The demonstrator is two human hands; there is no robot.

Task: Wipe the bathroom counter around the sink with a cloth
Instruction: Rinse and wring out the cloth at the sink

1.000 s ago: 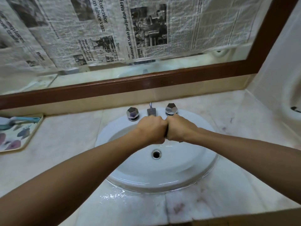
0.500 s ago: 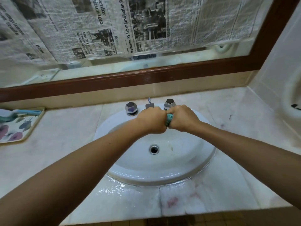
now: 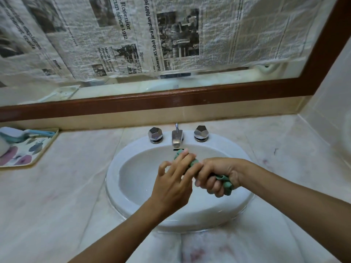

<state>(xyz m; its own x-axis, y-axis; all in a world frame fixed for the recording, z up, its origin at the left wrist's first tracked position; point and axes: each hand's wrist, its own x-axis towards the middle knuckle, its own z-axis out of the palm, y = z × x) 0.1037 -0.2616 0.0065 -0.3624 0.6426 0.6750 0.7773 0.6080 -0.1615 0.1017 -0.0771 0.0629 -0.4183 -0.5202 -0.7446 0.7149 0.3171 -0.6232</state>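
The right hand [image 3: 218, 175] is curled tight round the green cloth [image 3: 227, 184], mid-frame over the sink [image 3: 112, 179]. The cloth runs up and left to the left hand [image 3: 172, 185], whose straight fingers [image 3: 183, 158] only touch its end. The counter [image 3: 62, 186] lies all around, nearest at bottom. The fist hides the cloth's middle.

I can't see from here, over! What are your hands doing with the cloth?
Right hand grips cloth over sink. Left hand open, fingers touching cloth. Tray far left, away from hands.
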